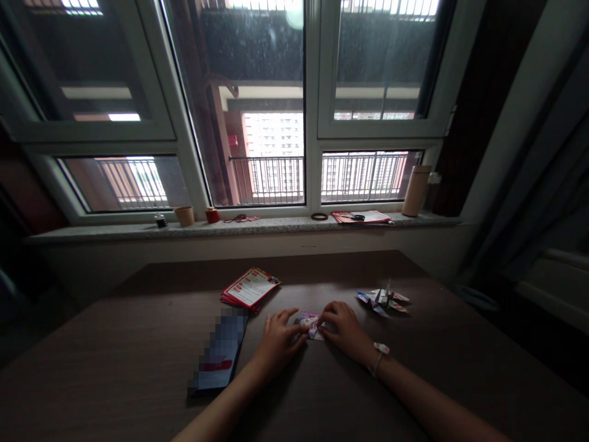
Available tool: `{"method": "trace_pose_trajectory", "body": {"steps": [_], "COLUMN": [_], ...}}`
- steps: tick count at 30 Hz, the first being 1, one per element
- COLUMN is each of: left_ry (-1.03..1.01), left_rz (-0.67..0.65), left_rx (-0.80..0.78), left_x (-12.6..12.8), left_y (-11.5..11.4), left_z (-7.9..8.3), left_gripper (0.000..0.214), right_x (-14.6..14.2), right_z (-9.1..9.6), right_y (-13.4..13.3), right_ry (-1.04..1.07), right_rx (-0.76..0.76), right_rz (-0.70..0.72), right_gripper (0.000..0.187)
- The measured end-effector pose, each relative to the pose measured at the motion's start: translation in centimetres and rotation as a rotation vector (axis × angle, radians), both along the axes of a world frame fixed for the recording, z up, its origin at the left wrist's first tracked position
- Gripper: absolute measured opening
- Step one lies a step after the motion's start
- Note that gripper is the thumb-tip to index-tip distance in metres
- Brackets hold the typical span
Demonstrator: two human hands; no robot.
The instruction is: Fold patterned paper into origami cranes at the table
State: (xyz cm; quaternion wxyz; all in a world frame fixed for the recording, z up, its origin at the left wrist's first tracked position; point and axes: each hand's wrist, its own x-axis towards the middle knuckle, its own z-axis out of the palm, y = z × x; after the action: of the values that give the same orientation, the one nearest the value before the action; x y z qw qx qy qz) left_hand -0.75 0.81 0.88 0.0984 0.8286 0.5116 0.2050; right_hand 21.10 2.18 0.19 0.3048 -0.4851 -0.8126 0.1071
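A small folded piece of printed paper [313, 325], white with purple and pink patterns, lies on the table between my hands. My left hand [281, 334] is at its left edge, thumb and fingertips closed on the paper. From the right, my right hand [343, 328] bends its fingers down and pinches the paper's right side. Both hands cover part of the sheet, so its exact folds are hard to make out. Off to the right of my right hand stand folded paper figures [383, 301] with pointed wings, resembling origami cranes.
Behind my left hand lies a stack of red-bordered printed sheets [252, 287]. A dark flat device with a blurred screen [221, 353] rests left of my forearm. On the windowsill [276, 226] are a tan cup [184, 215], scissors [358, 217] on papers and a tan bottle [413, 191].
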Motion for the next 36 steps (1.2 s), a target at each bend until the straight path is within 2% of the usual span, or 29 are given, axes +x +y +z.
{"method": "trace_pose_trajectory", "body": {"steps": [9,15,25,33,36], "left_ry": [0.09,0.117,0.159,0.187,0.184], "left_rz": [-0.114,-0.123,-0.094,-0.055,-0.059], "left_rx": [-0.134,-0.161,-0.166,-0.174,-0.18], "left_x": [-0.1,-0.2,0.0,0.2,0.2], "left_y": [-0.1,-0.3,-0.3,-0.7,-0.7], "left_z": [0.7,1.3,1.0,1.4,1.4], "left_gripper": [0.041,0.039,0.043,0.045,0.044], "right_x": [-0.1,-0.1,0.3,0.1,-0.1], "right_z": [-0.2,0.0,0.3,0.7,0.9], "right_y": [0.1,0.0,-0.2,-0.8,-0.9], "right_ry": [0.014,0.011,0.085,0.021,0.009], "right_rx": [0.01,-0.023,-0.091,-0.067,-0.102], "right_rz": [-0.022,-0.041,-0.077,0.052,-0.015], "right_gripper": [0.01,0.012,0.014,0.015,0.014]}}
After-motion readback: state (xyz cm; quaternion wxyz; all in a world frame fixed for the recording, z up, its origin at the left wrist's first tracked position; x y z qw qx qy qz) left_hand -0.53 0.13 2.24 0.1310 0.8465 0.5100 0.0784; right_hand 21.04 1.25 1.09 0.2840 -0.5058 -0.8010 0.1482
